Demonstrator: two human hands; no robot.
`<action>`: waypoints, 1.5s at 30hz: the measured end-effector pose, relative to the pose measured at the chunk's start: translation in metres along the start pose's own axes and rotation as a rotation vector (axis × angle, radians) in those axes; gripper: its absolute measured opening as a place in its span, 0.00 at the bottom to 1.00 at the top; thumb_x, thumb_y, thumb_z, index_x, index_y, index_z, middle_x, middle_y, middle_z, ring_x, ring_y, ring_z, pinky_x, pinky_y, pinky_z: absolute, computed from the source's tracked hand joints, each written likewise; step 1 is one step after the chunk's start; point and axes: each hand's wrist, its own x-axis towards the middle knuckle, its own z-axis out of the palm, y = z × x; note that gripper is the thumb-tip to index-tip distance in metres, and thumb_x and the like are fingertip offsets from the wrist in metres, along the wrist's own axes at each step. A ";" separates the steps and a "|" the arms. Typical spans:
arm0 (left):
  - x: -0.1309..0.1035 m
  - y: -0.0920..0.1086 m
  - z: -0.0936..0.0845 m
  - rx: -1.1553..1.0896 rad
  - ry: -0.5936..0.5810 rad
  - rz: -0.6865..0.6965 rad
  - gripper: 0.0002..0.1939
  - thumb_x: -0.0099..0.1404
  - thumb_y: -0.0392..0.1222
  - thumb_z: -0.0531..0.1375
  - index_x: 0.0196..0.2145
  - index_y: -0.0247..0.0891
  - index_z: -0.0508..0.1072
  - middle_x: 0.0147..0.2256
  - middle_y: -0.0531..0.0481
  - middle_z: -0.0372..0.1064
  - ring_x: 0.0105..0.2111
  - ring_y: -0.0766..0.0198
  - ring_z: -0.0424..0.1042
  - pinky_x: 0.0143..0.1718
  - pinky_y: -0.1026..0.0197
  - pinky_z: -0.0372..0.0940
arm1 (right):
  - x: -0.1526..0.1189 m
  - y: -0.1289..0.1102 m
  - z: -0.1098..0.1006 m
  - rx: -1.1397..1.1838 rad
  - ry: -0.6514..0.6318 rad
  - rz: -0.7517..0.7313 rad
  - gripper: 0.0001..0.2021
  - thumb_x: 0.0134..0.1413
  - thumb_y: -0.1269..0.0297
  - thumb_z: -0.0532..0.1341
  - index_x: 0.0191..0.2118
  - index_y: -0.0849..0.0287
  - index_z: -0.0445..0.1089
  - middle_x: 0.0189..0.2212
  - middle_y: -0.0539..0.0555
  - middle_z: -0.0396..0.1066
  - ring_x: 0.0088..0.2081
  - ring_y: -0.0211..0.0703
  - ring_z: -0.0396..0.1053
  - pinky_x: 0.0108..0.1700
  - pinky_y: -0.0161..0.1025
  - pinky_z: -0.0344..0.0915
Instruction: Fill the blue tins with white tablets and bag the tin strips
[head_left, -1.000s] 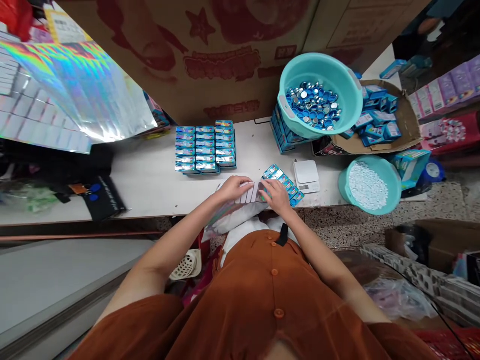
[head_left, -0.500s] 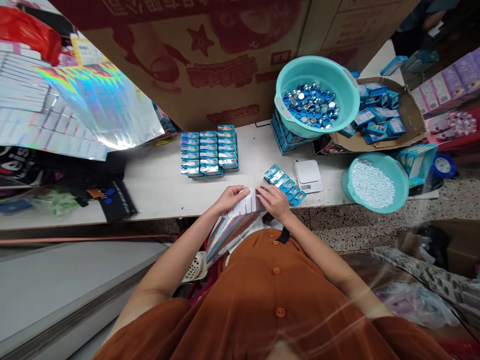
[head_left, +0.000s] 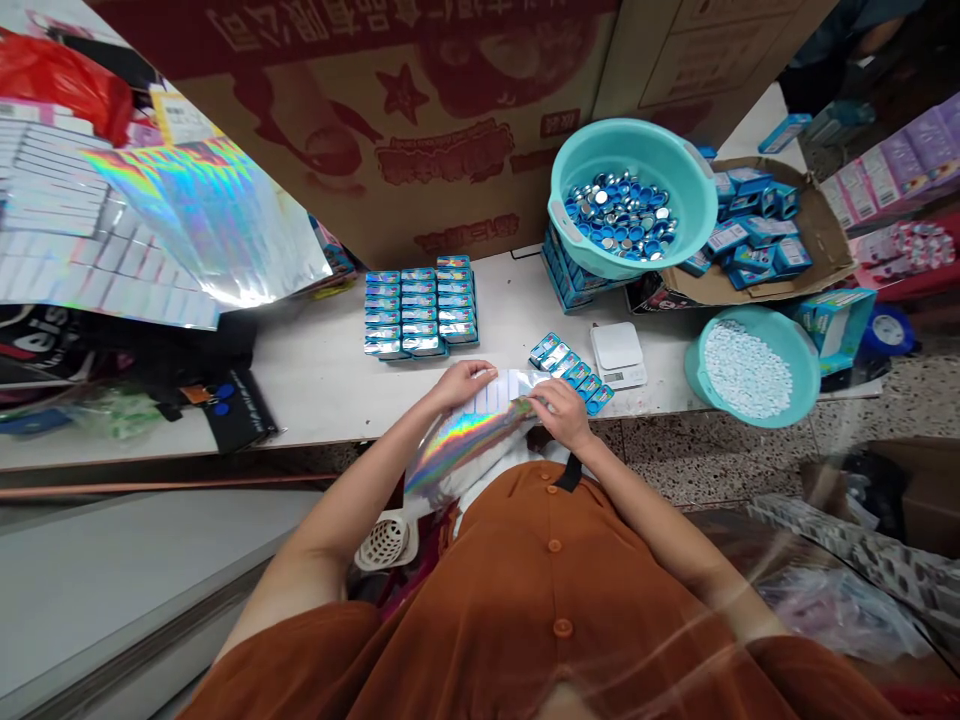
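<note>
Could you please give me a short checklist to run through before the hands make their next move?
1. Left hand on the shiny, rainbow-silver flexible sheet with white strips: ok, gripping it.
2. Right hand on the sheet: ok, fingers pinching its right side.
3. Slanted row of small blue rectangular containers untouched by the sheet: cannot tell, they look very close.
4. Small white square scale's reading: cannot tell, too small.
5. Round turquoise plastic basin of blue-and-silver caps upright: ok.

The letters "eis" show in white on a glossy black bag (head_left: 34, 350), while Chinese characters including 食品有限公司 run right to left across a large brown-and-red cardboard carton (head_left: 457, 110).
</note>
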 end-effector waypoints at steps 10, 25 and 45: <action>0.117 0.028 -0.088 0.665 0.417 0.308 0.19 0.62 0.46 0.57 0.47 0.31 0.69 0.49 0.42 0.65 0.58 0.48 0.54 0.62 0.38 0.35 | -0.040 0.029 -0.053 0.112 0.351 0.540 0.10 0.52 0.56 0.60 0.31 0.57 0.73 0.30 0.52 0.73 0.34 0.42 0.70 0.41 0.41 0.66; 0.012 -0.007 0.160 -0.327 0.300 -0.084 0.15 0.62 0.50 0.56 0.42 0.37 0.71 0.42 0.44 0.72 0.44 0.58 0.69 0.48 0.54 0.62 | -0.035 0.093 -0.068 0.336 0.131 0.751 0.15 0.43 0.53 0.65 0.31 0.59 0.75 0.29 0.53 0.75 0.31 0.42 0.70 0.39 0.41 0.67; 0.057 -0.006 0.237 -1.011 0.619 -0.281 0.08 0.51 0.41 0.65 0.30 0.35 0.75 0.32 0.47 0.75 0.34 0.64 0.71 0.44 0.58 0.65 | -0.006 0.172 -0.035 0.014 -0.024 0.485 0.11 0.45 0.55 0.64 0.30 0.57 0.77 0.34 0.53 0.68 0.41 0.43 0.65 0.49 0.42 0.61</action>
